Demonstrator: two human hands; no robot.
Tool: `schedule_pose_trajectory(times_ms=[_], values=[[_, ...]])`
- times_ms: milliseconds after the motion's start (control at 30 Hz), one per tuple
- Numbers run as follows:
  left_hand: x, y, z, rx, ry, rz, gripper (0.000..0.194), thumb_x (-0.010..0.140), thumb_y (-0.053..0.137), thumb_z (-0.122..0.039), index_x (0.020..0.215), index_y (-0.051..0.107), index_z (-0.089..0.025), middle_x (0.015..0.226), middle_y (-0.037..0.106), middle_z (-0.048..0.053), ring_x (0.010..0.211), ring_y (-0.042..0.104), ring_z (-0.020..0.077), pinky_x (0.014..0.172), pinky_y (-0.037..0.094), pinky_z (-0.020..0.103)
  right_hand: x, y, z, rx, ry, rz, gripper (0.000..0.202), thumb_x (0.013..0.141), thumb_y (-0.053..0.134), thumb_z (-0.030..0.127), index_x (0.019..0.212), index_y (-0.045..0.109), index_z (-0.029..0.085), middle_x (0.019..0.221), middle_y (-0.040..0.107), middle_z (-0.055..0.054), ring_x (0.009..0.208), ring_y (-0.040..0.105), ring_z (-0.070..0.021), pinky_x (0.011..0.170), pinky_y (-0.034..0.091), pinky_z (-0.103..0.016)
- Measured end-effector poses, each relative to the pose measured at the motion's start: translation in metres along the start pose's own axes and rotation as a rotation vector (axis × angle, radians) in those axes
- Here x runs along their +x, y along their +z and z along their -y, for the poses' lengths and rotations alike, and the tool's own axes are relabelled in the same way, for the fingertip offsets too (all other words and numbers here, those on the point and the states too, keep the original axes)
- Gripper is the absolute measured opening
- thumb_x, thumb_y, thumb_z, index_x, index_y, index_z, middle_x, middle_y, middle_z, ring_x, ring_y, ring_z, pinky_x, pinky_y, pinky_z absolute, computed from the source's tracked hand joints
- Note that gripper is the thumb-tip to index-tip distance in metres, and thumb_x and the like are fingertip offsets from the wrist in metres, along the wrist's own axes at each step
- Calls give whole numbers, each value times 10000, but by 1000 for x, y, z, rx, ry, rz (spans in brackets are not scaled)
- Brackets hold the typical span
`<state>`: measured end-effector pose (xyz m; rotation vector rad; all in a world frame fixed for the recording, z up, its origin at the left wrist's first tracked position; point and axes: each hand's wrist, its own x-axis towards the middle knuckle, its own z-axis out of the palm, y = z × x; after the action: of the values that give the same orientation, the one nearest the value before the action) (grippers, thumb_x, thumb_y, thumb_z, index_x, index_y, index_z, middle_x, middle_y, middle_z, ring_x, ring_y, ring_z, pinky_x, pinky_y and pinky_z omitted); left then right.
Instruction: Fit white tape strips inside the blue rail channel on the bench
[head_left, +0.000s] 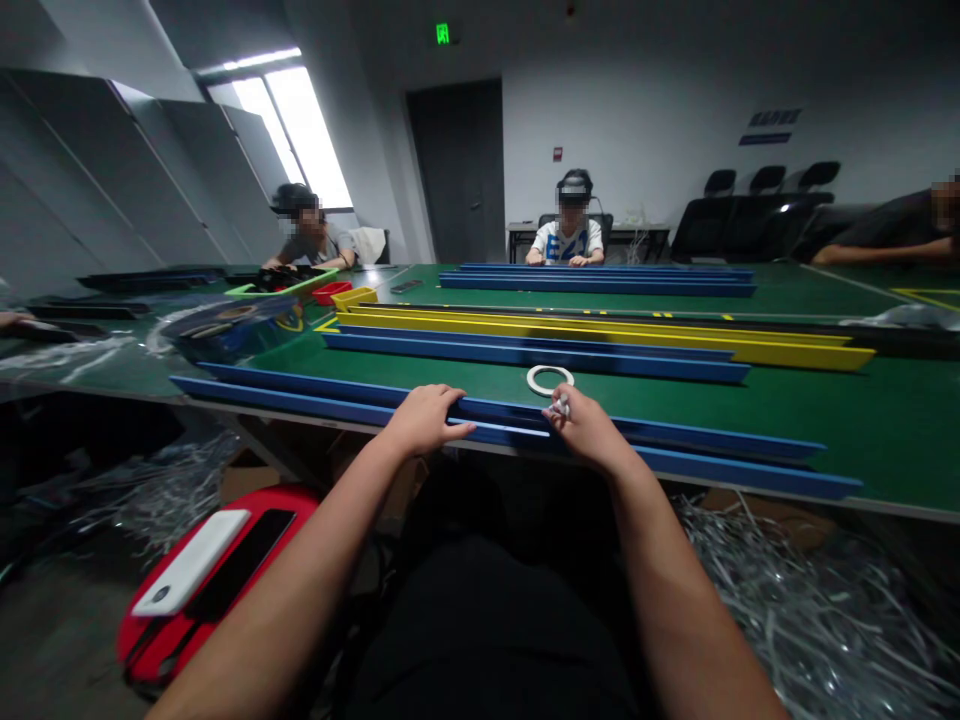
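Observation:
A long blue channel [720,463] lies across the front edge of the green table. My left hand [426,418] rests over it left of centre, thumb and fingers spread on its two walls. To the right, my right hand [581,425] is closed in a pinch around a small white piece [562,404], held above the channel. A thin pale strip [502,428] shows along the channel between my hands. Just behind my right hand lies a white ring [550,369], perhaps a tape roll, flat on the table.
Behind are another blue channel [525,350], a yellow channel [795,350] and more blue ones [600,283]. A red seat [292,500] with a white device stands lower left. Several people sit around the table. Plastic scraps [787,590] lie below right.

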<state>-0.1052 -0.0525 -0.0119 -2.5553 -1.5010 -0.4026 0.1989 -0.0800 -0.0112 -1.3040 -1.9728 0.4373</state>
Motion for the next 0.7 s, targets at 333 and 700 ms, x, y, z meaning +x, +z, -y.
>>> schedule_pose_trajectory(times_ms=[333, 700], values=[[27, 11, -102, -60, 135, -34, 716, 795, 494, -766, 1305, 533, -266, 1231, 622, 121, 1151, 566, 306, 999, 386, 466, -5, 4, 3, 8, 4, -12, 131, 859, 519, 309, 950, 506, 215, 753, 605, 4, 652, 526, -135, 614, 362, -248], [30, 18, -97, 17, 142, -82, 725, 748, 511, -799, 1251, 565, -279, 1107, 649, 74, 1037, 591, 266, 866, 410, 381, -4, -6, -3, -95, -33, 95, 134, 873, 546, 302, 932, 631, 218, 908, 682, -52, 798, 580, -162, 716, 391, -266]])
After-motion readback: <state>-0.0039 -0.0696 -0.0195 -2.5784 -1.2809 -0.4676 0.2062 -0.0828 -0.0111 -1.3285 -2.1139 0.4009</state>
